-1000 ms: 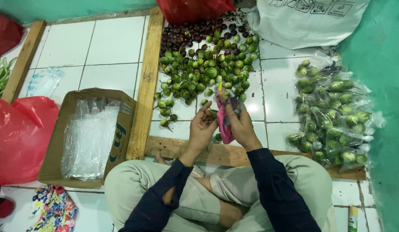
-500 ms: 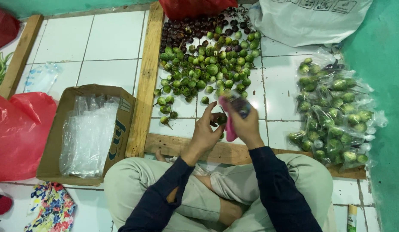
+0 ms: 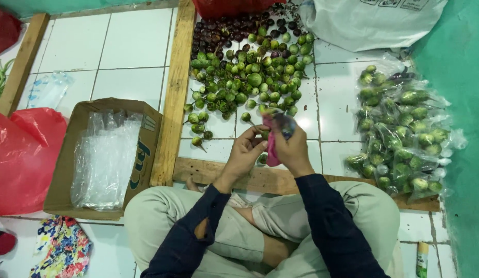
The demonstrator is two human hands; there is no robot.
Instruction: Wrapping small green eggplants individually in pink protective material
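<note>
Both my hands are raised together above the near wooden plank (image 3: 213,172). My right hand (image 3: 292,149) grips a pink tool with a dark shiny top (image 3: 276,135). My left hand (image 3: 245,153) pinches a small green eggplant (image 3: 264,135) against that tool. Beyond my hands lies a pile of small round green eggplants (image 3: 249,82) on white tiles, with dark purple ones (image 3: 224,28) at its far end. Part of the tool is hidden by my fingers.
Clear bags filled with green eggplants (image 3: 404,128) lie at the right. A cardboard box of empty clear plastic bags (image 3: 103,154) sits left of a wooden divider (image 3: 173,92). Red plastic bags (image 3: 20,154), a white sack (image 3: 373,20) and a green wall (image 3: 456,103) surround the area.
My hands have stayed close together and shifted slightly toward me; the left fingers have moved onto a small green eggplant held at the pink tool.
</note>
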